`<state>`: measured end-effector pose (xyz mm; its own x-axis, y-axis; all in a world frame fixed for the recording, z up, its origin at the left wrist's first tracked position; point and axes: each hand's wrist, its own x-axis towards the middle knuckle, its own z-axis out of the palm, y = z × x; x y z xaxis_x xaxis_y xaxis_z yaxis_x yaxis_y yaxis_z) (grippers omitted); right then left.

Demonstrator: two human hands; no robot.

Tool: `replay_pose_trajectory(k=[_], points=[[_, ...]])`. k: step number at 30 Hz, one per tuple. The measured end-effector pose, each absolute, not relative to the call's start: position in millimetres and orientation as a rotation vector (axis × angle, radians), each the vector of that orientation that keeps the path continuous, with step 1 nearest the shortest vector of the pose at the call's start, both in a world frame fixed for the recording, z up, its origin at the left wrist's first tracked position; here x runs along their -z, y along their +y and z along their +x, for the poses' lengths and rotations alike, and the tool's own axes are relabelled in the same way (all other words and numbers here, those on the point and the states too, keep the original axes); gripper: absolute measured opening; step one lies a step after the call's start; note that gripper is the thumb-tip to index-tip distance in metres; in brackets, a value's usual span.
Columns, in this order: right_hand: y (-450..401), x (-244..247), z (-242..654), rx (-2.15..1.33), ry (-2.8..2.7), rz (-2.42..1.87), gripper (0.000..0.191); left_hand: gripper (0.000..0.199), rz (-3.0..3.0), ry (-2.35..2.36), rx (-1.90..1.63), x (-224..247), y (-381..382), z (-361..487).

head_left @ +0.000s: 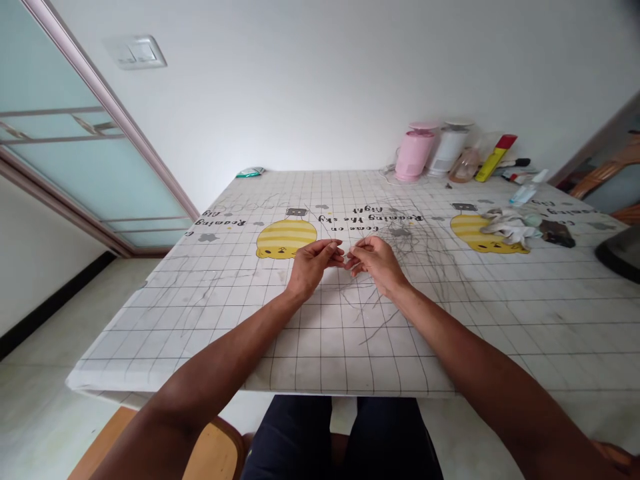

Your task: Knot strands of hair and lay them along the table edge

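My left hand (pixel 314 261) is above the middle of the table, its thumb and fingers pinched on a thin dark strand (pixel 320 225) that sticks up and away from them. Close by on the right, my right hand (pixel 376 261) is pinched too, its fingertips almost meeting those of the left. A strand appears to run between the two, but it is too fine to trace fully. Loose grey, wire-like strands (pixel 435 250) lie tangled beyond and to the right of my right hand. A few more strands (pixel 193 293) are spread out at the left.
A checked tablecloth (pixel 320 373) with yellow bear prints covers the table. At the back right stand a pink device (pixel 415 155), a white device (pixel 450 152), a bottle (pixel 465 165) and a yellow-red box (pixel 495 159). A crumpled cloth (pixel 513 227) lies right; a green packet (pixel 250 172) sits back left.
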<state>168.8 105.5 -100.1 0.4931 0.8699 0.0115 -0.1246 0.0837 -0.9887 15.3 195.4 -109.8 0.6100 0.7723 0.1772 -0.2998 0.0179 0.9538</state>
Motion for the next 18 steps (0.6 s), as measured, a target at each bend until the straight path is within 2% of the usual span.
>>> replay_pose_trajectory(k=[15,18], points=[[108.3,108.7,169.8,-0.804,-0.773,-1.374,0.019,0.035,1.415,0.522,-0.913,108.6,192.9,15.3],[107.2,106.5,168.7,-0.807,-0.773,-1.387,0.024,0.036,1.416,0.519,-0.903,108.6,193.3,15.3]])
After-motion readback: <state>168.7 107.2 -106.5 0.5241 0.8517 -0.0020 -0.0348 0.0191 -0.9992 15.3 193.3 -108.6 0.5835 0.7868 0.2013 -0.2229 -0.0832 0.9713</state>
